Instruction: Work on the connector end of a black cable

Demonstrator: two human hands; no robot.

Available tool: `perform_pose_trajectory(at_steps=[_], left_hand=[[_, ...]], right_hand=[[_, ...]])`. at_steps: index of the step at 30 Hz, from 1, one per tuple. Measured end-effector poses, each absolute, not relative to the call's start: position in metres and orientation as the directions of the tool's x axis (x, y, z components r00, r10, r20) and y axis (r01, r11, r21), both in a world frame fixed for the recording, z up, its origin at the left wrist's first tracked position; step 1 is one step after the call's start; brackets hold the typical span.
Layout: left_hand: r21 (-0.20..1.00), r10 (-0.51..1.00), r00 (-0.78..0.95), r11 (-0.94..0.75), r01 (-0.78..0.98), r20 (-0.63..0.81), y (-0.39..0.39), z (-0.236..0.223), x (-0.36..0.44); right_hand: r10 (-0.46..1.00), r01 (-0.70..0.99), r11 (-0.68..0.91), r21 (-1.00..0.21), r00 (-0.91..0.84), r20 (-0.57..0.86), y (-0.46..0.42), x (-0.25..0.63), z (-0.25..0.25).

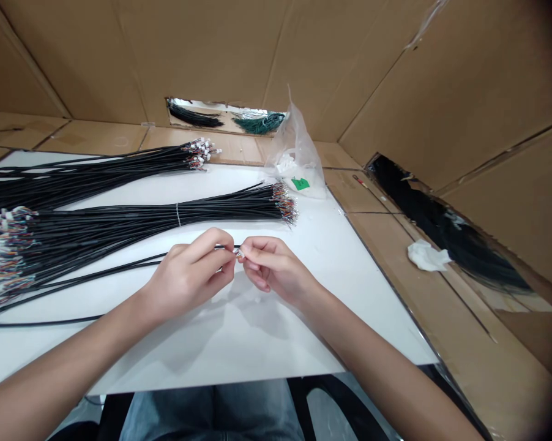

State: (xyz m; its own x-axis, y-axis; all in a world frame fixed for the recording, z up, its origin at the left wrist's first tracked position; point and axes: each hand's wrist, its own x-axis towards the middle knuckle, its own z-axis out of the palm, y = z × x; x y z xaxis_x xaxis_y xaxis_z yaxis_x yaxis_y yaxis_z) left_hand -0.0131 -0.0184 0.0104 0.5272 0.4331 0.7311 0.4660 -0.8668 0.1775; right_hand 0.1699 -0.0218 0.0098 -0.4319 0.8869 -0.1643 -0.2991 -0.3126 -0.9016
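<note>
Left hand [191,275] pinching black cable [120,266] near its tip; right hand [269,264] closed on small white connector [239,252], held end to end for alignment, just above white surface [267,343]. Tied cable bundle [166,215] within reach behind; plastic bag [297,160] beyond.

Nothing readable anywhere here. The only candidate is a small green tag [300,183] inside the clear plastic bag [298,138] at the back of the white table [257,331], and its print is too small to read.
</note>
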Motion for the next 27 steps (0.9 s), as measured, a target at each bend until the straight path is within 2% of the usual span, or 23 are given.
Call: perform_pose_trajectory(at_steps=[5, 9, 12, 18, 27], left_hand=[[0.205, 0.459, 0.565, -0.866, 0.456, 0.685, -0.018, 0.012, -0.014], [0.144, 0.451, 0.603, -0.862, 0.487, 0.658, -0.018, 0.012, -0.013], [0.102, 0.444, 0.622, -0.857, 0.506, 0.645, -0.017, 0.011, -0.014], [0.12, 0.469, 0.615, -0.845, 0.521, 0.634, -0.016, 0.006, -0.015], [0.32, 0.575, 0.519, -0.804, 0.501, 0.632, -0.016, 0.017, -0.014]], right_hand=[[0.895, -0.207, -0.227, -0.952, -0.431, -0.12, -0.022, 0.172, 0.008], [0.933, 0.019, -0.063, -0.998, -0.353, -0.066, -0.026, 0.17, 0.01], [0.952, 0.096, -0.02, -0.995, -0.303, -0.049, -0.03, 0.167, 0.013], [0.953, 0.085, -0.01, -0.996, -0.299, -0.035, -0.029, 0.166, 0.013], [0.952, 0.029, -0.031, -0.999, -0.304, -0.039, -0.025, 0.169, 0.012]])
